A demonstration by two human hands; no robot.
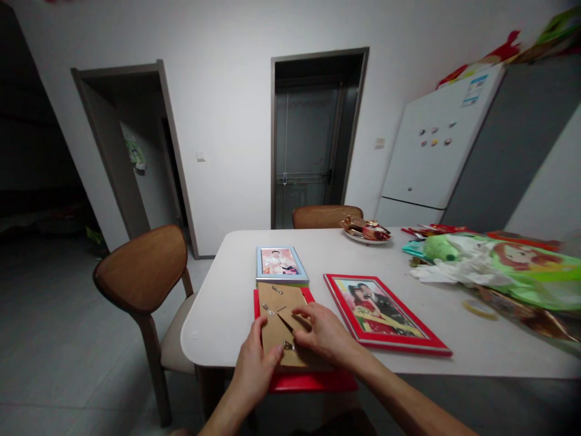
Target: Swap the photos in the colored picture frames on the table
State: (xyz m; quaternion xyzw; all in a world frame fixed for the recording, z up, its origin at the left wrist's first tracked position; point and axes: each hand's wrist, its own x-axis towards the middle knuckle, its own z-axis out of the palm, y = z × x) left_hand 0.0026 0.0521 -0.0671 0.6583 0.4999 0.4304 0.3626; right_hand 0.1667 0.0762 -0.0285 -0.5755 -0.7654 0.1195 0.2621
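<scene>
A brown backing board with small metal clips lies over a red frame at the table's near edge. My left hand grips the board's left and near edges, fingers bent round it. My right hand is over the board's right side, thumb and fingers curled at a thin dark piece that stands up from the board; whether it is a strut or a slit flap I cannot tell. Beyond the board lies a blue frame with a photo. To the right rests a red-framed photo of two people.
The white table holds a plate of wrapped items at the back, green and white plastic bags and a tape roll at the right. Wooden chairs stand left and behind. A fridge is at back right.
</scene>
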